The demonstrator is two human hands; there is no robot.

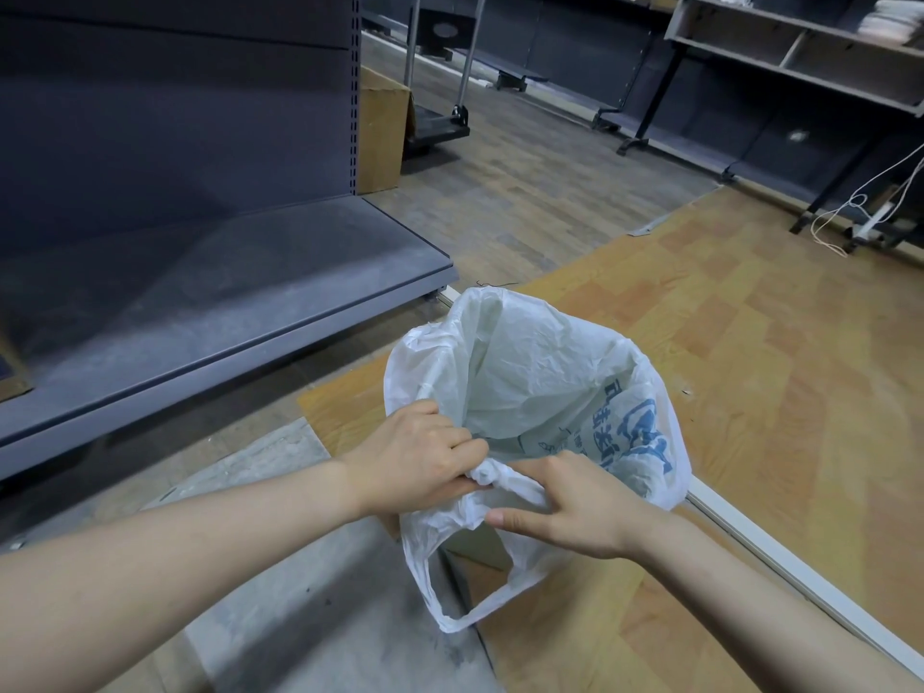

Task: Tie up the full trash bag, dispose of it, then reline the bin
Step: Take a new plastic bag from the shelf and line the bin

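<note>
A white plastic bag [530, 362] with blue print on its right side stands open in front of me, low in the middle of the view. My left hand [415, 452] grips the bag's near rim from the left. My right hand [570, 507] pinches a bunched, twisted bit of the same rim from the right, thumb stretched out. Both hands meet at the near edge. One bag handle loop [465, 597] hangs down below my hands. The bin itself is hidden under the plastic; only a small brownish part [480, 547] shows through the loop.
A dark grey empty shop shelf unit [200, 302] runs along the left, its base close to the bag. A cardboard box [380, 132] stands behind it. More shelving [800, 52] and loose white cables [860, 207] lie at the far right. A white rail [780, 552] crosses the wooden floor on the right.
</note>
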